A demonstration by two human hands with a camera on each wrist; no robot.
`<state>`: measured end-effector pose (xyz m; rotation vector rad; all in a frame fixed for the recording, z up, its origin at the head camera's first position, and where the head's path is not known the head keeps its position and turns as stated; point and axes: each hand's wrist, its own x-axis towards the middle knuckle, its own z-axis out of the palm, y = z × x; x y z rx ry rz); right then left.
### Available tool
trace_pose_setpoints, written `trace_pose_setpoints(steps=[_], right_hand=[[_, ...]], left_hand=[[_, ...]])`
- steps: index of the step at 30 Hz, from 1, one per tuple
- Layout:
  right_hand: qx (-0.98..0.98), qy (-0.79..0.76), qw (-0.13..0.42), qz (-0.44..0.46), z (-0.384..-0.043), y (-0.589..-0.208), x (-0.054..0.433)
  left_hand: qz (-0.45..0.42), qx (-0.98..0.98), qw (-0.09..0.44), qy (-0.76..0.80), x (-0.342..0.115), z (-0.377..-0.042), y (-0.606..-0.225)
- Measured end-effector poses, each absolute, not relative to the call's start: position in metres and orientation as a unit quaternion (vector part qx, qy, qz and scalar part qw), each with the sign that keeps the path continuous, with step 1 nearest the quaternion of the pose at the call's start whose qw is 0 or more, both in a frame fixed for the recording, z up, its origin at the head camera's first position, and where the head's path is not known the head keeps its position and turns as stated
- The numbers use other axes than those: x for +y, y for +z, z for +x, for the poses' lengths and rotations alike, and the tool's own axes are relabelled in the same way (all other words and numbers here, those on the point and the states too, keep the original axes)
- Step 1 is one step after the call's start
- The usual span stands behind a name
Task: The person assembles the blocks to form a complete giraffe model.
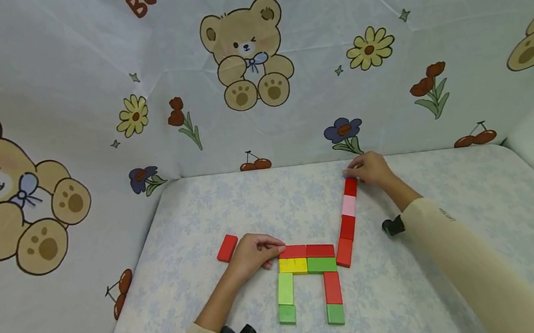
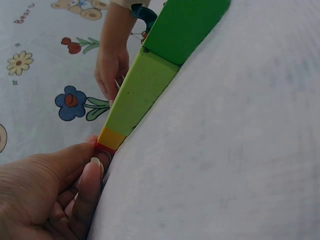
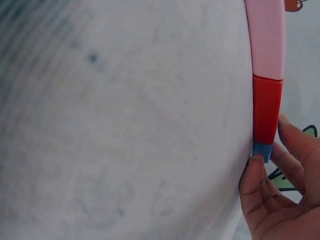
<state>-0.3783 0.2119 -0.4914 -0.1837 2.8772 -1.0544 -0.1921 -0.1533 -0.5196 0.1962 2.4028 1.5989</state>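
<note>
— while the right hand (image 1: 373, 169) reached to the far end of the slanted column, what was it holding?

— a small blue block (image 3: 262, 150). the fingers (image 3: 255, 180) were curled and pinched on it from both sides, with the block touching the top red block (image 1: 350, 185) of that column. in the head view the blue one was almost hidden under the hand.

— and the column itself?

— four blocks end to end on the pale flowered surface (image 1: 457, 190): red at the top, a pink block (image 1: 348, 205) below it, then two more red ones leaning down to the flat figure.

— where was the left hand (image 1: 253, 254)?

— resting on the surface at the left end of the figure. its fingers (image 2: 92, 172) were curled, thumb and forefinger closed on the end of the red block (image 1: 292, 252) in the top row. a second red block lay beside that one, and under them a yellow block (image 1: 293, 265) and a green block (image 1: 321, 264).

— anything lower down?

— two legs: a light green block (image 1: 285, 288) with a small green one at its foot, and a red one with a green one at its foot.

— anything apart from the figure?

— a loose red block (image 1: 227, 248) lay just left of the left hand, not touching it. a cloth with bears and flowers (image 1: 245, 54) stood behind the surface.
</note>
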Motion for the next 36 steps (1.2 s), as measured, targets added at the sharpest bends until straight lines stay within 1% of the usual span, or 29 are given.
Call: trace_pose_setpoints(steps=[12,24,27,30,36], right_hand=[[0.906,-0.419,0.056,-0.017,-0.371,-0.490,0.223],[0.909,-0.413,0.052,-0.016,-0.371,-0.489,0.229],[0.917,-0.395,0.045,-0.027,-0.364,-0.483,0.233],[0.926,-0.375,0.026,-0.045,-0.353,-0.470,0.238],[0.941,-0.326,-0.005,-0.092,-0.314,-0.434,0.260]], left_hand=[[0.085,0.814,0.130,0.560,-0.153,-0.196,-0.518],[0.077,0.814,0.127,0.562,-0.151,-0.196,-0.518],[0.074,0.818,0.129,0.556,-0.151,-0.195,-0.519],[0.070,0.821,0.128,0.552,-0.152,-0.194,-0.519],[0.063,0.825,0.129,0.546,-0.153,-0.192,-0.519]])
